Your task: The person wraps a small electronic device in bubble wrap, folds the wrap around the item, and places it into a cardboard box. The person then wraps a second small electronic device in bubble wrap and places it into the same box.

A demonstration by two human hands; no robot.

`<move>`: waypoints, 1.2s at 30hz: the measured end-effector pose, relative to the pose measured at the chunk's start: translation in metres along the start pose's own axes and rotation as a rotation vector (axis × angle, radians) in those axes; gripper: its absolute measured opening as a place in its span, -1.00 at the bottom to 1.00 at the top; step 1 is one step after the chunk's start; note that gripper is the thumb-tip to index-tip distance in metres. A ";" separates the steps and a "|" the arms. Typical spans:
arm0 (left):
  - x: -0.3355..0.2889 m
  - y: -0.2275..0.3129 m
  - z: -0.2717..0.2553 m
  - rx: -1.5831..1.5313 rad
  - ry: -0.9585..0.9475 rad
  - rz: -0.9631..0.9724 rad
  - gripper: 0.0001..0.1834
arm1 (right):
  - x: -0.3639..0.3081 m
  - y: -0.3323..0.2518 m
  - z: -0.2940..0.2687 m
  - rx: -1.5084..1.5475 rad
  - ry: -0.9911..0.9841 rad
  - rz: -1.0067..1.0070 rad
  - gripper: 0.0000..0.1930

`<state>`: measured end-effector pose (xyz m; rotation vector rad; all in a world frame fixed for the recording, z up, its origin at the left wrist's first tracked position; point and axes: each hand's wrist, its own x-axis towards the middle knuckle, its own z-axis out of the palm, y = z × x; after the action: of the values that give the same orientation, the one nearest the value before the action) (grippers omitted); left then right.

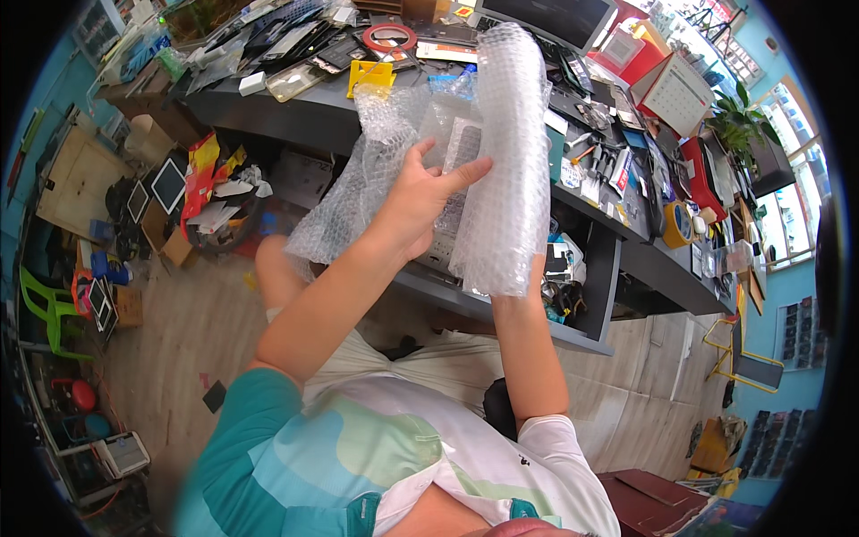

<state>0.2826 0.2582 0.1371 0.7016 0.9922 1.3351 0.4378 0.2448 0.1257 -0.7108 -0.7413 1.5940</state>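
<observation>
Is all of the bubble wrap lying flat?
No, part of the bubble wrap is a thick roll beside the left hand.

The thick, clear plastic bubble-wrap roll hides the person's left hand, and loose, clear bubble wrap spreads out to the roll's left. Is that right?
Not quite: the bubble-wrap roll hides the right hand. The head view shows the right forearm passing behind the roll's lower end, with the left hand in plain sight. The loose bubble wrap does spread to the roll's left.
</observation>
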 end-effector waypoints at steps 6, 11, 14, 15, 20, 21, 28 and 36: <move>-0.001 0.010 0.000 -0.102 -0.206 -0.025 -0.44 | 0.019 0.013 -0.016 0.405 -0.025 0.155 -0.45; -0.002 0.014 0.002 -0.197 -0.239 -0.059 -0.50 | 0.013 0.006 -0.022 0.257 -0.071 0.089 -0.45; 0.001 0.018 -0.006 -0.241 -0.226 -0.105 -0.52 | 0.008 -0.017 -0.037 -0.053 -0.166 0.036 -0.44; 0.004 0.017 -0.009 -0.266 -0.237 -0.130 -0.52 | 0.004 -0.030 -0.042 -0.208 -0.200 -0.014 -0.44; 0.008 0.014 -0.015 -0.359 -0.244 -0.191 -0.53 | -0.008 -0.078 -0.017 -0.810 -0.070 -0.421 -0.41; 0.007 0.014 -0.015 -0.360 -0.238 -0.197 -0.53 | -0.007 -0.083 -0.011 -0.691 -0.047 -0.453 -0.43; 0.011 0.008 -0.016 -0.409 -0.214 -0.171 -0.57 | -0.005 -0.107 -0.027 -0.467 -0.133 -0.298 -0.45; 0.010 0.017 -0.011 -0.788 -0.425 -0.266 -0.55 | -0.010 -0.086 -0.007 -0.814 -0.026 -0.212 -0.30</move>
<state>0.2647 0.2694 0.1456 0.2133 0.1633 1.1452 0.4963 0.2457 0.1900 -1.1402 -1.4609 1.0787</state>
